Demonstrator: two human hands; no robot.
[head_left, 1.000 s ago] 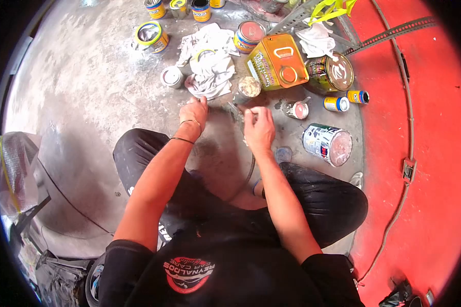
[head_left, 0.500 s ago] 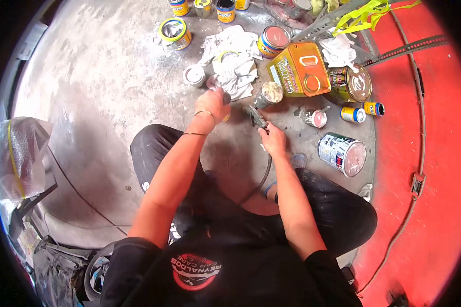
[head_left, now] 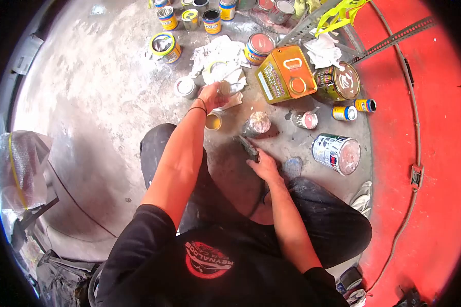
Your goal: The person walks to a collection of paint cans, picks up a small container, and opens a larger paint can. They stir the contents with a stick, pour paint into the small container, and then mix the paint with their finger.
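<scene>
My left hand is closed round what looks like a small see-through cup, partly blurred, at the near edge of the white rags. Just below it stands an open cup of yellowish liquid. A lidded white can is left of that hand. Held low between my knees, my right hand grips a grey hose-fed hand tool, whose tip points up and left. Beyond the tool's tip is a paint-crusted cup.
An orange-topped rectangular tin stands ahead. To the right are a pink-stained cup, a splattered paint can and small blue-and-yellow tins. Several more tins line the back. A cable crosses the red floor.
The left hand has moved slightly up relative to the rags, uncovering the cup of yellowish liquid. The right hand has drawn the grey tool down and left, nearer my body. The view has shifted a little.
</scene>
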